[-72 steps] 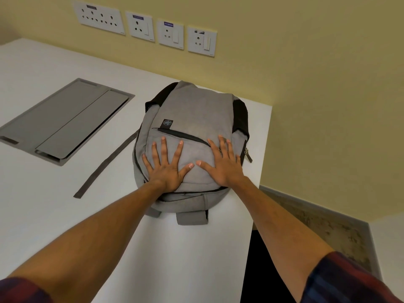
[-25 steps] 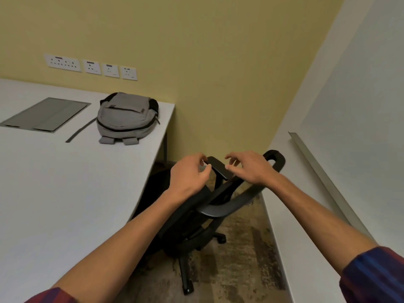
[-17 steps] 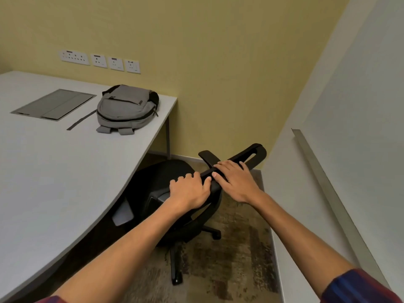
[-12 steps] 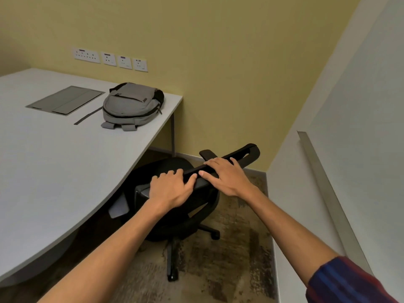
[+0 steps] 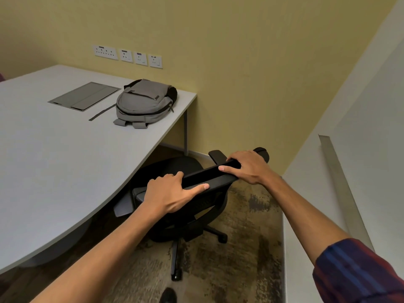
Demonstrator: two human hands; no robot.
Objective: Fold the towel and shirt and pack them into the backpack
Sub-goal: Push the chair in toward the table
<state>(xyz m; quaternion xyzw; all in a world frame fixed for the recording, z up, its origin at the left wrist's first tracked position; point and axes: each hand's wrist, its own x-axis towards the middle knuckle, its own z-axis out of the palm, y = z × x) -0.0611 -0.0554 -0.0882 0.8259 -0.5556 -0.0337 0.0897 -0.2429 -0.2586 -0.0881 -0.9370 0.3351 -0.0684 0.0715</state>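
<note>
The grey backpack (image 5: 145, 103) lies flat and zipped at the far right corner of the white table (image 5: 50, 162), far from both hands. No towel or shirt shows in view. My left hand (image 5: 171, 194) grips the top edge of a black office chair's backrest (image 5: 209, 178). My right hand (image 5: 249, 166) holds the same edge further right, fingers wrapped over it.
The chair's seat (image 5: 175, 169) is tucked partly under the table edge, its wheeled base (image 5: 177, 254) on patterned carpet. A grey cable hatch (image 5: 84, 96) is set in the table. Wall sockets (image 5: 127, 56) sit above. A white ledge (image 5: 306, 215) runs along the right.
My hands left the backpack, I stepped back from the table, and both hands took hold of the chair's backrest. Over the last second the chair has shifted slightly under the table.
</note>
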